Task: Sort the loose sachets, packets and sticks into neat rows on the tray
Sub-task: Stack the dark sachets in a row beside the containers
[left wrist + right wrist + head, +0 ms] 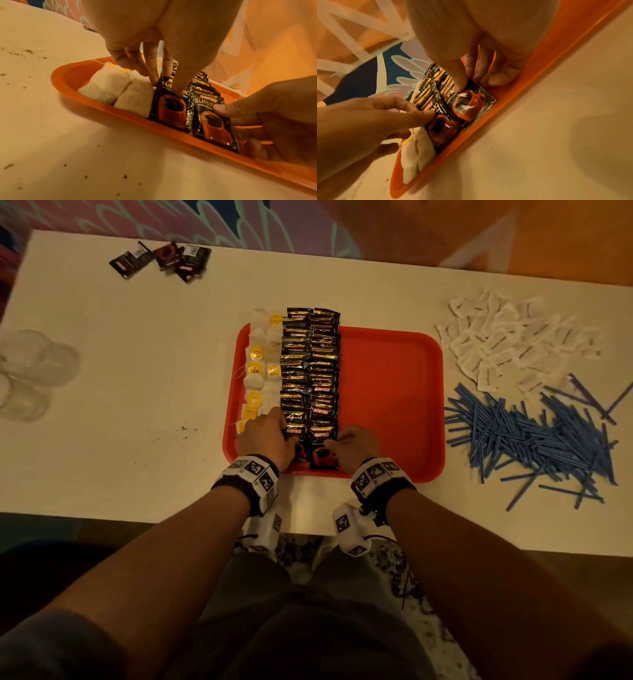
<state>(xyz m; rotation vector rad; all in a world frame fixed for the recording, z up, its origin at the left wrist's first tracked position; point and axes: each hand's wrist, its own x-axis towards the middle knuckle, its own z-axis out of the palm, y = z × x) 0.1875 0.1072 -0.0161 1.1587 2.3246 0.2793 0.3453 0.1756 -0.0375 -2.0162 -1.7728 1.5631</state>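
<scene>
My left hand (265,436) presses straight fingers on the nearest coffee sachet (169,106); my right hand (354,445) pinches its neighbour (213,123) on the tray (394,405).

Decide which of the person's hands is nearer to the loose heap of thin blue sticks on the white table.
Right. The right hand rests mid-tray on the black coffee sachets, on the side towards the blue sticks; the left hand lies farther away, by the tea bags at the tray's opposite edge.

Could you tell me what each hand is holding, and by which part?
Neither lifts anything: the left hand presses its thumb on the left nearest coffee sachet, the right hand on the right nearest coffee sachet, mid-face.
</scene>
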